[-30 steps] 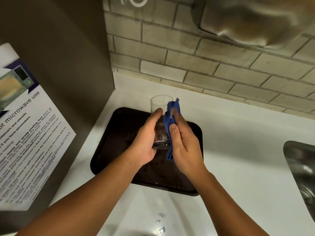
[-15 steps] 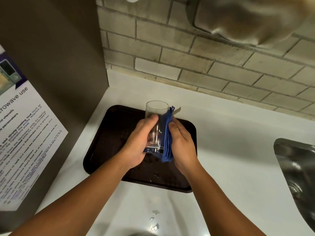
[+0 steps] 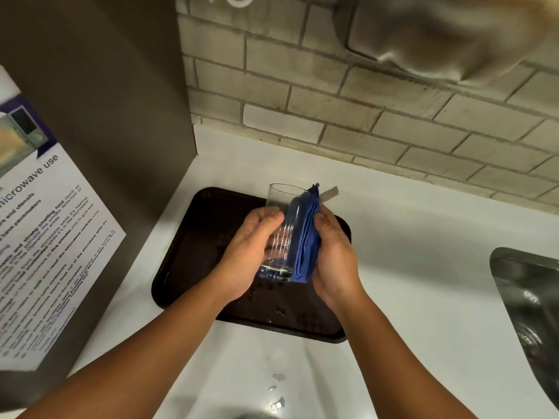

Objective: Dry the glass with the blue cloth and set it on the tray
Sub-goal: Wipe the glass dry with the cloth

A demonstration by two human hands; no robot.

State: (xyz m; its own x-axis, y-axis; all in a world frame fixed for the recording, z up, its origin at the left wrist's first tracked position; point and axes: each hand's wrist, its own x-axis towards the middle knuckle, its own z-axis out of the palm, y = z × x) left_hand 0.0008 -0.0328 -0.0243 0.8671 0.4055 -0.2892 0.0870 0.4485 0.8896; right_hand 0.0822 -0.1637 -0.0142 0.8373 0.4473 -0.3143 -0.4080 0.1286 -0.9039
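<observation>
above the dark brown plastic tray (image 3: pixel 193 255), the left hand (image 3: pixel 246 252) grips a clear tumbler glass (image 3: pixel 279 234) upright, slightly tilted; the right hand (image 3: pixel 334 255) presses a folded blue cloth (image 3: pixel 305 237) against its right wall

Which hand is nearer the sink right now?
Right. The right hand presses the blue cloth against the glass, on the side facing the sink. The left hand grips the glass's far side, over the tray.
</observation>
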